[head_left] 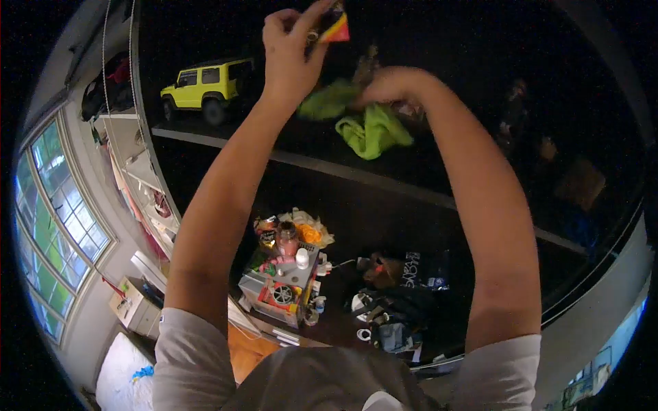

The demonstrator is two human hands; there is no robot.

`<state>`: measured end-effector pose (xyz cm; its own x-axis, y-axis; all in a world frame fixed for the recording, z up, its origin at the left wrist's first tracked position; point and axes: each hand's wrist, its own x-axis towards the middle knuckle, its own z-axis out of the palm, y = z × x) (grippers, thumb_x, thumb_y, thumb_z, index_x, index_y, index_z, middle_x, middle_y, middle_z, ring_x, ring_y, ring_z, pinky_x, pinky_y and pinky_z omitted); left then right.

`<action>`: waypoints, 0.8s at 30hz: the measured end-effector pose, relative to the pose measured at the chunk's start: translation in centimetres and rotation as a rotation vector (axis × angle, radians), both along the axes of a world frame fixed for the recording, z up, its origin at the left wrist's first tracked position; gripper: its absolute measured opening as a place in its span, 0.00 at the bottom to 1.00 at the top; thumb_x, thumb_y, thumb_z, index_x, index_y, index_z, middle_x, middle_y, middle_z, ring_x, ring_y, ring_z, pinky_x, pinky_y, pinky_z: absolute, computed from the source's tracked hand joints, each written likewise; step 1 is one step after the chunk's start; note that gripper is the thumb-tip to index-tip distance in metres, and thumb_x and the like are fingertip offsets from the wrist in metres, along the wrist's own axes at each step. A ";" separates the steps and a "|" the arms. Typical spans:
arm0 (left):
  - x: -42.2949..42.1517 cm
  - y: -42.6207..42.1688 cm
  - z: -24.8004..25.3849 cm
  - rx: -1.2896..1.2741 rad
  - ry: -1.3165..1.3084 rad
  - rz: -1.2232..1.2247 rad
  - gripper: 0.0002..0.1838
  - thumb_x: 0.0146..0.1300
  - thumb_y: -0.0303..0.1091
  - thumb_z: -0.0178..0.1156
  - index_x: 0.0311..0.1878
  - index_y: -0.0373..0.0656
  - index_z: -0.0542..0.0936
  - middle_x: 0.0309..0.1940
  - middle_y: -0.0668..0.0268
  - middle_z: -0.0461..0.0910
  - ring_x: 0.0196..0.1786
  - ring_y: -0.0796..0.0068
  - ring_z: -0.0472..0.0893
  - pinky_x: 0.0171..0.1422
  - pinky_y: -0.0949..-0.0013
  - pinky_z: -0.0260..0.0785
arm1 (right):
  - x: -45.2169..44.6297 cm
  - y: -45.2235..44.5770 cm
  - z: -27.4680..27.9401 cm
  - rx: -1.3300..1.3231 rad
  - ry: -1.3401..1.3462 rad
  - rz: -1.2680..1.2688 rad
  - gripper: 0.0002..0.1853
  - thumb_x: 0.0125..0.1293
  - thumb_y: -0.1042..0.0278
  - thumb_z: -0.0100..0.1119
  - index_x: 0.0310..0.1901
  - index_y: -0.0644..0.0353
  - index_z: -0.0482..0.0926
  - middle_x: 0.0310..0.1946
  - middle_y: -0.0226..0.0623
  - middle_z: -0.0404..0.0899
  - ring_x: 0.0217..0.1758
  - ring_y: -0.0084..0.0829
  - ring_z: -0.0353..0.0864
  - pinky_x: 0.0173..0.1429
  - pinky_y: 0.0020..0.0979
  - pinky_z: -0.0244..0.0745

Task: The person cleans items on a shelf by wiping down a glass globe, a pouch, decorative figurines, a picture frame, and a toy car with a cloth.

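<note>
My left hand is raised near the top of the view, its fingers pinched on a small red, yellow and dark item. The view's edge cuts that item off, so its kind is unclear. Lower and to the right, my right hand is closed on a bright green cloth, which hangs below it and is blurred by motion. The fingertips are partly hidden. A dark figurine stands just behind the right hand. On the same dark shelf, left of my arms, sits a yellow toy off-road car.
The shelf's front edge runs under my forearms. Further figurines stand at the right. Below are a cluttered box with jars on top, a dark printed bag and a dark bundle. A window is at left.
</note>
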<state>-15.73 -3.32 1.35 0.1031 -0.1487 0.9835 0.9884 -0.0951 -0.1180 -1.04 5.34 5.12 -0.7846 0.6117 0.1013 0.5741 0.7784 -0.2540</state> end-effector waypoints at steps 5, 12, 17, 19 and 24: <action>1.6 -0.1 0.2 -0.214 0.206 0.005 0.39 0.41 0.17 0.58 0.61 0.58 0.64 0.46 0.57 0.63 0.47 0.60 0.69 0.53 0.64 0.65 | 3.3 1.9 1.9 -0.475 0.468 0.294 0.23 0.50 0.47 0.59 0.43 0.55 0.76 0.40 0.36 0.76 0.41 0.34 0.76 0.43 0.37 0.72; 4.8 2.5 1.5 -0.315 0.304 0.031 0.45 0.40 0.17 0.58 0.65 0.52 0.55 0.52 0.53 0.61 0.52 0.55 0.68 0.57 0.62 0.64 | 5.8 0.5 0.5 -0.367 1.066 0.248 0.13 0.55 0.65 0.61 0.41 0.59 0.77 0.36 0.34 0.77 0.33 0.26 0.77 0.32 0.27 0.75; 7.1 3.9 1.4 -0.225 0.298 0.098 0.41 0.46 0.25 0.60 0.65 0.54 0.55 0.52 0.54 0.62 0.55 0.56 0.65 0.60 0.60 0.58 | 11.7 3.9 -0.2 -0.172 1.126 0.017 0.13 0.54 0.65 0.61 0.41 0.58 0.76 0.35 0.33 0.77 0.34 0.25 0.75 0.34 0.27 0.73; 6.4 4.5 1.0 -0.302 0.305 0.141 0.38 0.47 0.27 0.60 0.64 0.53 0.58 0.52 0.56 0.63 0.55 0.56 0.65 0.60 0.60 0.57 | 15.5 7.0 0.1 -0.071 1.073 -0.211 0.15 0.55 0.64 0.60 0.44 0.56 0.75 0.37 0.31 0.76 0.38 0.25 0.74 0.37 0.28 0.72; 5.9 5.3 -0.4 -0.703 0.253 -0.037 0.32 0.48 0.18 0.54 0.59 0.49 0.65 0.53 0.57 0.63 0.54 0.57 0.66 0.59 0.64 0.59 | 29.8 11.0 -0.9 0.068 0.719 -0.387 0.15 0.54 0.60 0.59 0.43 0.55 0.76 0.35 0.30 0.76 0.33 0.24 0.75 0.31 0.26 0.70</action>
